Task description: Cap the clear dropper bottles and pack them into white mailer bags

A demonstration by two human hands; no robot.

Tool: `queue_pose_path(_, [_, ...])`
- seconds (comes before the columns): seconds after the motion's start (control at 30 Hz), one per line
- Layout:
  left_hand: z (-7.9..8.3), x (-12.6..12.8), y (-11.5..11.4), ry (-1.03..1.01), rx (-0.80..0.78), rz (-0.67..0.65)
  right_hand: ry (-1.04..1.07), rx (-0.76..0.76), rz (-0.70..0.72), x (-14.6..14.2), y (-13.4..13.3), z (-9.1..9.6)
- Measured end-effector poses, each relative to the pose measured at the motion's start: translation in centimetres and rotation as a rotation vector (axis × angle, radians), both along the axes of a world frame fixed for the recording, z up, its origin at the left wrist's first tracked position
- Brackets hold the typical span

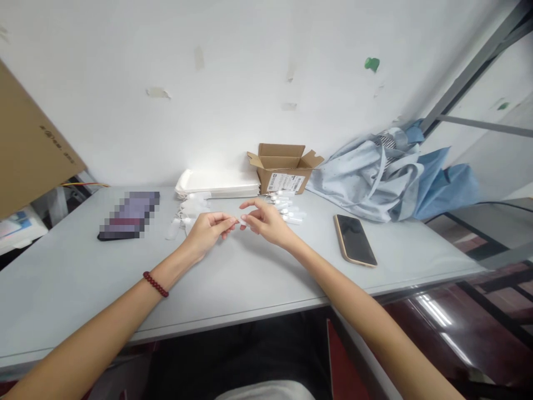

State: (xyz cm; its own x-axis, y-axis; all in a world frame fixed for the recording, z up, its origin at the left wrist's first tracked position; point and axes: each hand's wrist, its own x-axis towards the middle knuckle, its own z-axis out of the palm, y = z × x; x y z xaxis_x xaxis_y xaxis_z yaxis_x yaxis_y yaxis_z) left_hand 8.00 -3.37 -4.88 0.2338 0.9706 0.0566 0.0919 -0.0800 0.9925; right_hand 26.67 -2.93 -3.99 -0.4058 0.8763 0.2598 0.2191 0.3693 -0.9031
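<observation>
My left hand [211, 229] is closed in a pinch above the middle of the table, its thumb and forefinger pressed together on something too small to make out. Close beside it, my right hand [266, 222] has its thumb against a small white piece [242, 222], with the forefinger raised and curved. The tips of both hands almost meet at this piece. Behind my left hand lie several white, translucent tag-like pieces [194, 208]. A similar group of white pieces [293, 216] lies behind my right hand, partly hidden by it.
On the grey table [233, 283], a stack of white sheets or bags [220, 183] and an open cardboard box [287, 172] stand by the wall. A phone [355, 240] lies right, a blurred-out device [131, 215] left. Blue-grey fabric [366, 172] is heaped at the back right.
</observation>
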Motion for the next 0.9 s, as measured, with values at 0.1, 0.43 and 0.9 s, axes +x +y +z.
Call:
queue_pose_path(0.1, [-0.1,-0.1,0.0,0.018,0.015,-0.016,-0.008,0.014,0.007,0.0,-0.2,0.1])
queue_pose_path(0.43, [0.7,-0.4,-0.1,0.107,-0.027,-0.075,-0.063,0.050,0.060,-0.1,-0.2,-0.2])
queue_pose_path(0.9, [2.6,-1.3,-0.1,0.216,-0.038,-0.116,0.000,0.024,0.102,0.4,-0.1,0.6])
